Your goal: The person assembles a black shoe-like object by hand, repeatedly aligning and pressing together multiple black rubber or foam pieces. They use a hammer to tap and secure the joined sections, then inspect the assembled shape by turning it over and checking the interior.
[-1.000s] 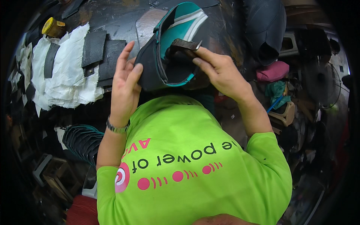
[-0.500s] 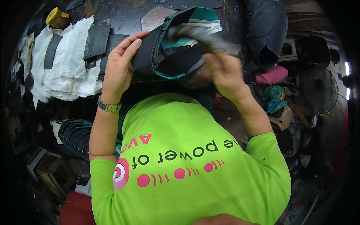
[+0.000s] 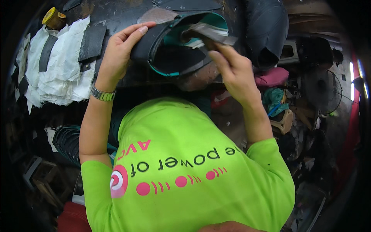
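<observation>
At the bench's near edge lies a black, bag-like piece [image 3: 143,48] with a teal lining, its wide mouth facing me. My left hand [image 3: 117,52] is closed on its left side, thumb on top of the black wall. A metal hammer [image 3: 212,33] is in my right hand [image 3: 236,71], fingers wrapped round its handle. The hammer's head is over the mouth of the piece, close to the white and teal layers inside. Whether it touches them I cannot tell. The right hand hides most of the handle.
White cloth sheets [image 3: 58,79] with dark strips lie at the left, near a yellow tub [image 3: 53,18]. Black shaped panels [image 3: 266,33] rest at the right end of the bench. A fan [image 3: 322,91] and a pink pouch [image 3: 272,76] are farther right.
The hammer, blurred earlier, is now sharper, its head slightly lower relative to the piece. The whole view has shifted a little. My left hand keeps its hold.
</observation>
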Demonstrator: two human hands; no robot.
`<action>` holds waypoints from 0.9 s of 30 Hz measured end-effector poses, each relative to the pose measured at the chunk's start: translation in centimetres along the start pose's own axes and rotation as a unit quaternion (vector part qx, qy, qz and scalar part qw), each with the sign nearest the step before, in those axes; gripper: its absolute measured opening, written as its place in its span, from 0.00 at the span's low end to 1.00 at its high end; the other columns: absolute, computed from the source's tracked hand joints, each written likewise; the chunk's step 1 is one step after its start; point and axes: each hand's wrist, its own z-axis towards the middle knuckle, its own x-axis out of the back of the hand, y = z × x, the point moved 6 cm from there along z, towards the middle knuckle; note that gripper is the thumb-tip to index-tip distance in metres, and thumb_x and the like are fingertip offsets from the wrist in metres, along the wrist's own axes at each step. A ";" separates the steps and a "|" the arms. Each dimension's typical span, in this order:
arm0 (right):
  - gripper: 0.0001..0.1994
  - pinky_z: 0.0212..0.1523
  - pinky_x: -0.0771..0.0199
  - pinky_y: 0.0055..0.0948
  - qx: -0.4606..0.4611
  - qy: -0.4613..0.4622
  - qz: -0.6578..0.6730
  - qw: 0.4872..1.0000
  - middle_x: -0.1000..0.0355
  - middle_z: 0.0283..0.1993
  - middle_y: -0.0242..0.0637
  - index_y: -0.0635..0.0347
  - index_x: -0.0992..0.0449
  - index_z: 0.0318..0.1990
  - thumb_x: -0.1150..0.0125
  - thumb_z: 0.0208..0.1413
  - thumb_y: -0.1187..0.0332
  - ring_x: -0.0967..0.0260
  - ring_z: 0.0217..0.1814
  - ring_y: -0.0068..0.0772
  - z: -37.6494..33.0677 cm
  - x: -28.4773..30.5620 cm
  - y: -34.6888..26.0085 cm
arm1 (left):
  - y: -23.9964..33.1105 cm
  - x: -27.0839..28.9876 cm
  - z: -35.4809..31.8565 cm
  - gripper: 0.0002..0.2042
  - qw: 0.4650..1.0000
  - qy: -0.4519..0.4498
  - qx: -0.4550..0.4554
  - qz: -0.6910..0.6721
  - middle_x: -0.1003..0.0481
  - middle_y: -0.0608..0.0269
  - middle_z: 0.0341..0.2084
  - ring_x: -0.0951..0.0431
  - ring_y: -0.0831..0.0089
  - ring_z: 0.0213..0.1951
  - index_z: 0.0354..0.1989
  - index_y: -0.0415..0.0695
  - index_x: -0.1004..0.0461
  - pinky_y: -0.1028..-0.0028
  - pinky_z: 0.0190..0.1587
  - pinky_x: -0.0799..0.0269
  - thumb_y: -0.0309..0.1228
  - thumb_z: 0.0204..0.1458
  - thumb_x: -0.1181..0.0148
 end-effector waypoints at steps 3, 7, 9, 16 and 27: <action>0.12 0.30 0.30 0.34 0.043 0.001 -0.019 0.999 0.27 0.28 0.49 0.58 0.23 0.53 0.41 0.65 0.68 0.35 0.25 0.45 -0.5 0.2 0.0 | 0.2 0.0 0.3 0.13 1.000 0.013 -0.010 0.017 0.19 0.60 0.45 0.19 0.80 0.43 0.51 0.38 0.19 0.82 0.47 0.24 0.31 0.64 0.43; 0.13 0.32 0.29 0.34 -0.014 0.017 -0.111 0.994 0.26 0.29 0.45 0.64 0.24 0.53 0.42 0.67 0.67 0.31 0.28 0.28 -0.5 1.1 0.5 | 0.2 -0.3 0.5 0.12 1.000 0.009 0.004 0.026 0.18 0.61 0.44 0.19 0.79 0.42 0.49 0.39 0.18 0.82 0.48 0.24 0.30 0.63 0.42; 0.16 0.31 0.32 0.23 -0.057 0.035 0.012 0.998 0.25 0.30 0.35 0.64 0.26 0.59 0.43 0.68 0.68 0.36 0.28 0.19 -0.8 1.5 0.4 | 0.5 -0.4 0.7 0.12 0.999 0.017 -0.016 0.032 0.18 0.61 0.43 0.19 0.79 0.42 0.49 0.38 0.18 0.82 0.47 0.24 0.30 0.63 0.42; 0.14 0.36 0.25 0.44 -0.098 0.004 -0.092 0.991 0.25 0.34 0.58 0.53 0.24 0.55 0.41 0.65 0.63 0.27 0.37 0.64 -1.3 0.8 0.7 | 0.1 -0.8 1.3 0.11 0.997 0.021 -0.044 0.059 0.18 0.62 0.41 0.20 0.80 0.41 0.47 0.38 0.17 0.82 0.47 0.25 0.30 0.63 0.42; 0.17 0.35 0.25 0.36 -0.070 0.009 0.003 0.997 0.25 0.32 0.52 0.58 0.26 0.59 0.39 0.64 0.65 0.25 0.30 0.51 -2.6 0.0 0.1 | 0.1 -1.9 1.2 0.10 0.979 -0.002 -0.151 0.138 0.18 0.66 0.39 0.22 0.80 0.43 0.45 0.40 0.16 0.81 0.49 0.29 0.30 0.62 0.41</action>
